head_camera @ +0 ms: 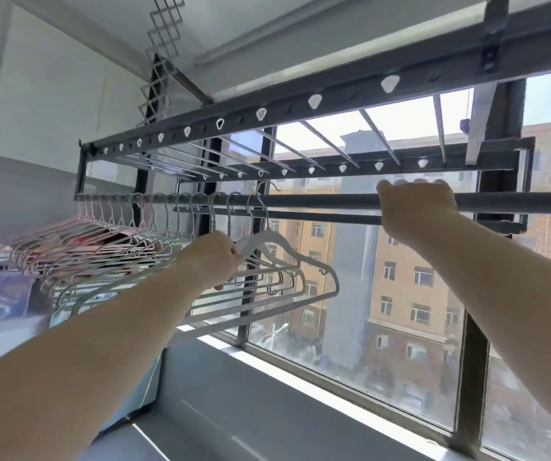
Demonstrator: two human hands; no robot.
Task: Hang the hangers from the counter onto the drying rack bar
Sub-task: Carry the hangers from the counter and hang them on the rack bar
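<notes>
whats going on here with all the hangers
A person is hanging hangers on a drying rack. The left hand grips a white hanger, its hook up at the rack bar; whether it is seated is unclear. The right hand grips the bar further right. A row of pink and pale hangers hangs on the bar's left part.

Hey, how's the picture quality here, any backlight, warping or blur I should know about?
Head view: daylight through the window backlights and darkens the rack frame; wide-angle warping stretches both forearms near the edges; the pink hangers far left look soft; the left hand gripping the white hanger and the right hand gripping the bar look sharp.
</notes>
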